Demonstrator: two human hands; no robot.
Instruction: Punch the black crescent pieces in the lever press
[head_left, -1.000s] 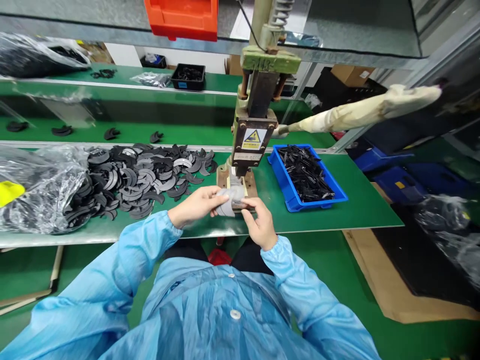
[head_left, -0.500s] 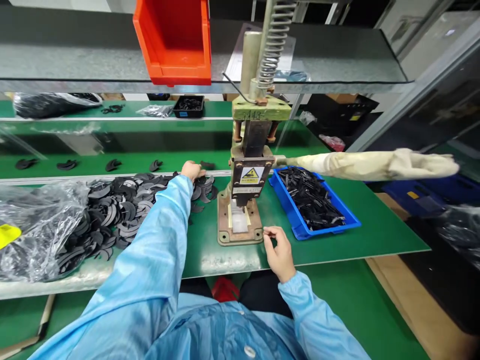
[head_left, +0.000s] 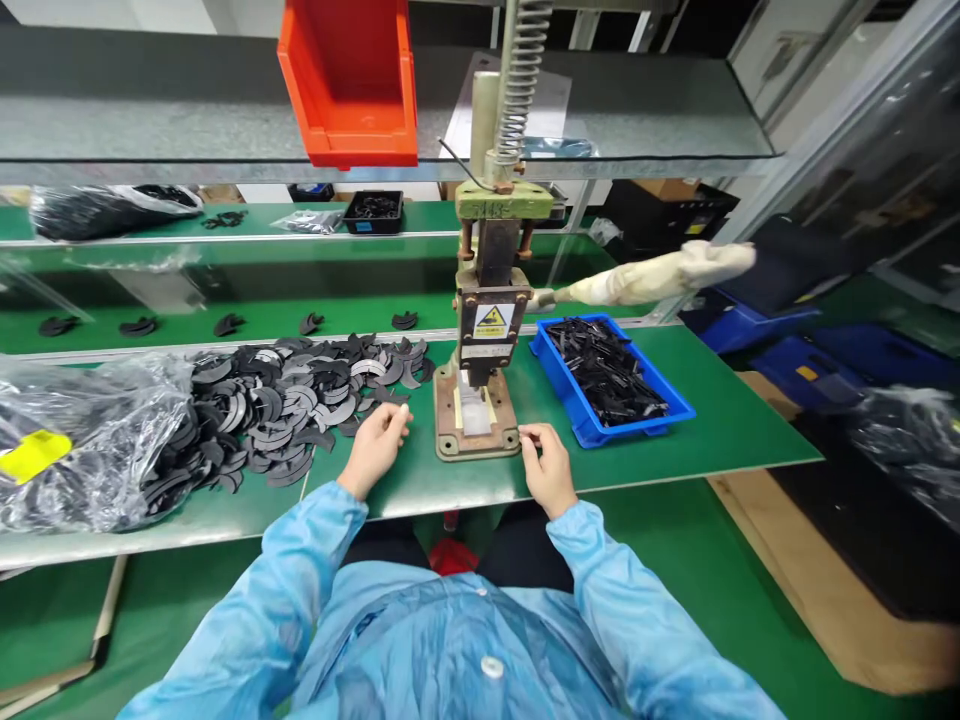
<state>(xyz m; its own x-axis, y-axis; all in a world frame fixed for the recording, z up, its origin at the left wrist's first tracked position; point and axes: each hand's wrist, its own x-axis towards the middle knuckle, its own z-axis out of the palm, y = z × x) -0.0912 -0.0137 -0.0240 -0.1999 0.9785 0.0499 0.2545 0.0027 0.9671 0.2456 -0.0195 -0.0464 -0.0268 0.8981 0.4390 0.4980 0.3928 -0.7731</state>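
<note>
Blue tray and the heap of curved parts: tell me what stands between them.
Head view: the press, on the green worktop, stands between the blue tray and the curved parts.

Crinkled light-blue smock (head_left: 420,640), elastic cuffs, pale button (head_left: 492,667), dark trousers (head_left: 529,548).

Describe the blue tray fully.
The blue tray is rectangular, open-topped and looks like molded plastic, with a raised rim. It sits upright, turned at a slant, on the green tabletop, right of the press. Thin black pieces heap inside, hiding its floor. The right hand is nearby, not touching it.
</note>
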